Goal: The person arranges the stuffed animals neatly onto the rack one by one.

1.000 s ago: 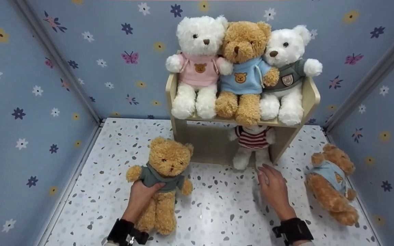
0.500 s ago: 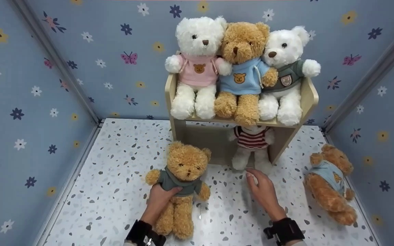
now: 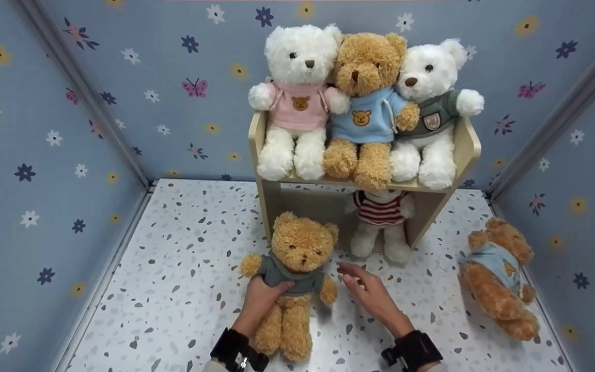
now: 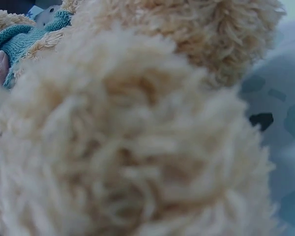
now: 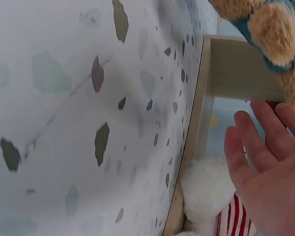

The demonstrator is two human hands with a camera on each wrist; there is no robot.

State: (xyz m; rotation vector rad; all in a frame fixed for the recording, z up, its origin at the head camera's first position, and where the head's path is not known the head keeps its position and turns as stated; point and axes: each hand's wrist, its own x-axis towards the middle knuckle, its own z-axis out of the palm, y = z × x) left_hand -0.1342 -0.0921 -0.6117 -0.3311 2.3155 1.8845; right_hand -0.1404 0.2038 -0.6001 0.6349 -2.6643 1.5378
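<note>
My left hand (image 3: 262,300) grips a brown teddy bear (image 3: 302,245) in a green sweater round its waist, thumb across the front. The bear is held upright in front of the shelf's lower left side; its furry legs (image 4: 132,147) fill the left wrist view. To the right of that bear, my right hand (image 3: 372,294) holds nothing. Its fingers (image 5: 258,140) are extended and loosely bent, apart from the bear's paw. Behind it, a white bear (image 3: 381,219) in a red striped top sits in the lower compartment, its head mostly hidden.
On the wooden shelf's (image 3: 470,142) top sit a white bear in pink (image 3: 300,106), a brown bear in blue (image 3: 364,116) and a white bear in green (image 3: 429,113). Another brown bear (image 3: 501,279) lies on the speckled floor (image 3: 173,289) at right. Flowered walls (image 3: 96,62) surround it.
My left hand has carried the green-sweater bear to the right, in front of the shelf's lower compartment. The right hand has moved left and down, towards the bear.
</note>
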